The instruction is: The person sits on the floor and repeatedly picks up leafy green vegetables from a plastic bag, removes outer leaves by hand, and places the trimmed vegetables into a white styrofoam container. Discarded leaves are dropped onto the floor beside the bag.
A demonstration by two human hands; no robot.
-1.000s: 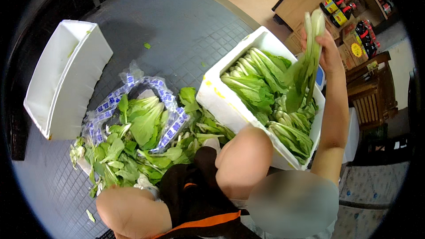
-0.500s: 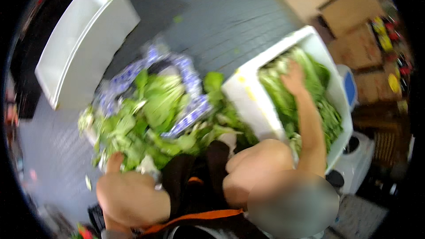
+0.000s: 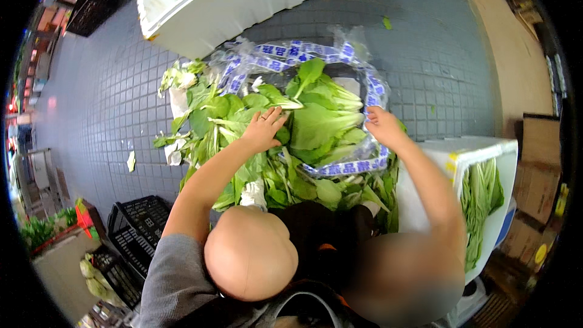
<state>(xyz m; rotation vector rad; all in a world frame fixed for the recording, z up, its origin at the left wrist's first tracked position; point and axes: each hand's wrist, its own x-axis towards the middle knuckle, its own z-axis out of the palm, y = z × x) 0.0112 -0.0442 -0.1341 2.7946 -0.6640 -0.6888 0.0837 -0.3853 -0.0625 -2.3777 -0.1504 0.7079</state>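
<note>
Leafy green vegetables with pale stalks (image 3: 325, 124) lie bunched on a clear plastic sheet with a blue-and-white printed band (image 3: 376, 92), spread on the floor before me. My left hand (image 3: 263, 129), a ring on one finger, rests on the left side of the leaves with its fingers spread. By the stalk ends on the right is my right hand (image 3: 384, 127), its fingers slightly bent and apart, seemingly holding nothing. Loose leaves (image 3: 209, 115) are heaped to the left and in front of my knees. More greens (image 3: 481, 197) fill a white foam box (image 3: 428, 158) at my right.
Another white foam box (image 3: 243, 9) stands at the far side. Black plastic crates (image 3: 138, 225) are at the near left. Cardboard boxes (image 3: 539, 152) line the right edge. Grey tiles (image 3: 115, 109) cover the floor, with leaf scraps (image 3: 131, 161) on them.
My right hand has come out of the right foam box to the stalk ends on the plastic. My left hand has moved from beside my knee onto the leaves. The view has turned left.
</note>
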